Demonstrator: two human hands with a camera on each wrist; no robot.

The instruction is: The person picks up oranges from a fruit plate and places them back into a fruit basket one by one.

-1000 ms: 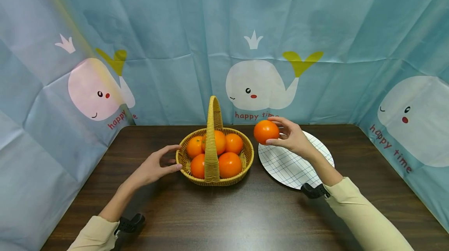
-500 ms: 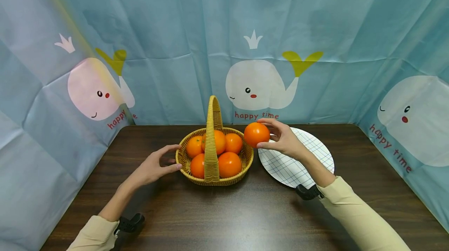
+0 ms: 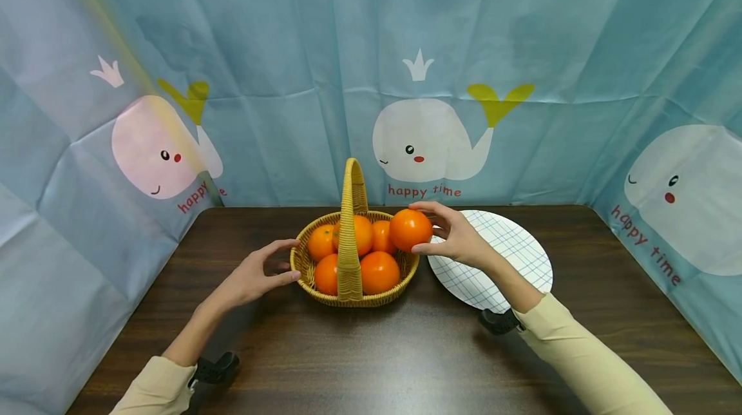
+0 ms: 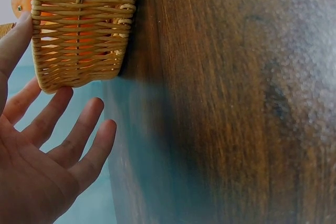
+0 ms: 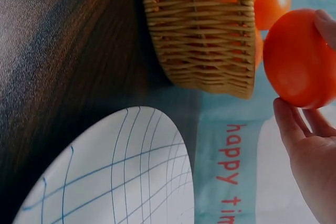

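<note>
My right hand (image 3: 456,238) holds an orange (image 3: 410,231) between thumb and fingers, raised at the right end of a yellow wicker basket (image 3: 379,301). In the right wrist view the held orange (image 5: 296,59) is just above the level of the rim, and in the head view it overlaps that rim. Several other oranges (image 3: 379,272) lie inside the basket, partly covered by its tall arched handle (image 3: 349,234). At the basket's left end is my left hand (image 3: 255,276), fingers spread and fairly straight, fingertips and thumb right at the woven rim.
A round white plate (image 3: 464,279) with blue grid lines lies right of the basket, partly under my right forearm. The dark wooden table (image 3: 359,357) stretches toward me. Blue curtains (image 3: 278,144) with whale prints stand along the back and sides.
My right hand has carried the orange leftward and a little lower, from above the plate to over the basket's right rim. The left hand and basket have stayed in place.
</note>
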